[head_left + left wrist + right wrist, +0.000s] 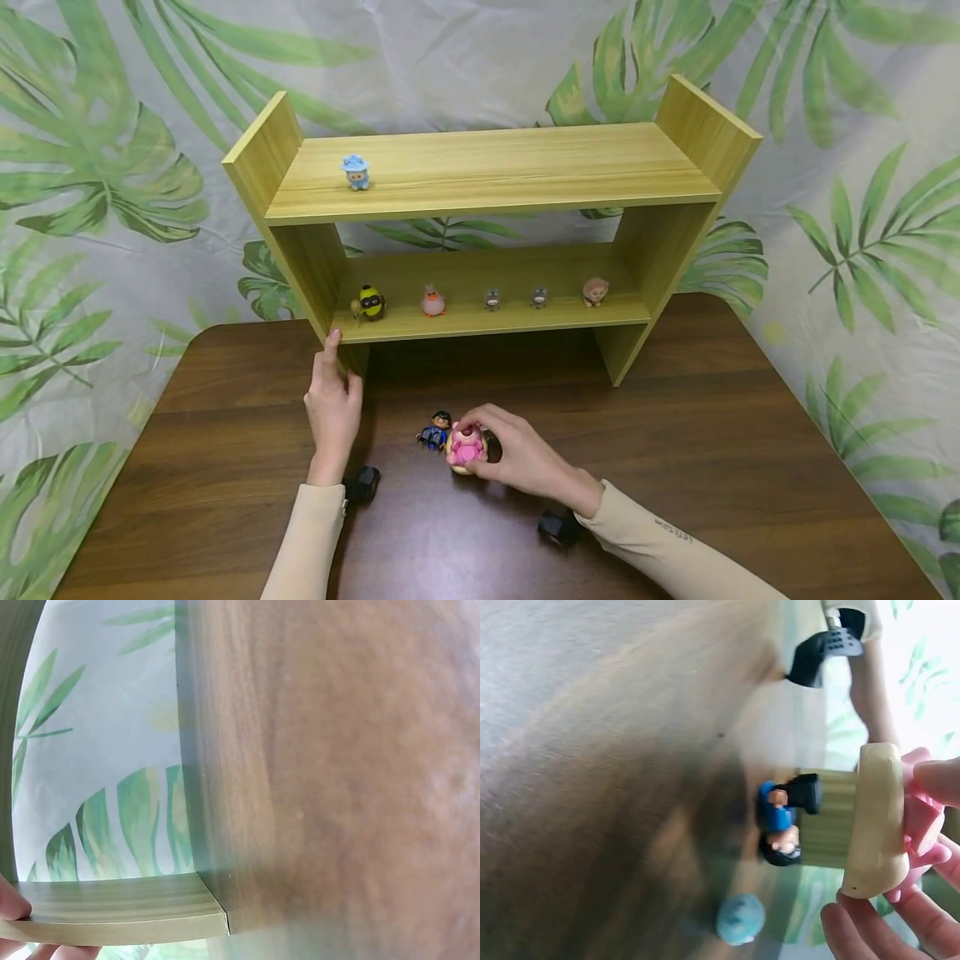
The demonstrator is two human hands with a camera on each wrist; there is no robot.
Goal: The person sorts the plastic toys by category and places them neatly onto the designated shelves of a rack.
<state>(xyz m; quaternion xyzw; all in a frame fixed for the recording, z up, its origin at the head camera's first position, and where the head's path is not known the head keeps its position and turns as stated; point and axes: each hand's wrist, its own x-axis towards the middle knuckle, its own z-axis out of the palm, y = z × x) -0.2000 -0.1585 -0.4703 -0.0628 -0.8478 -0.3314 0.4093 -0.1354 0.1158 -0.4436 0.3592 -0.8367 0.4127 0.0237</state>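
My left hand (334, 415) grips the lower left side panel of the wooden shelf (491, 208). In the left wrist view its thumb lies on one face of the panel (127, 931) and the fingers on the other. Thumb and fingers of my right hand (525, 454) pinch a pink bear figurine (467, 447) with a cream-coloured base (876, 817), in front of the shelf. Just left of it is a small figure in blue with black hair (433, 432). A light blue round item (740, 919) shows on the table in the right wrist view.
On the top board stands a blue-hatted figurine (356, 172). The middle board carries a yellow-and-black figure (371, 303), a pink duck-like figure (432, 302), two small grey figures (492, 300) and a brown fluffy one (596, 292). Everything stands on a dark wooden table (712, 467).
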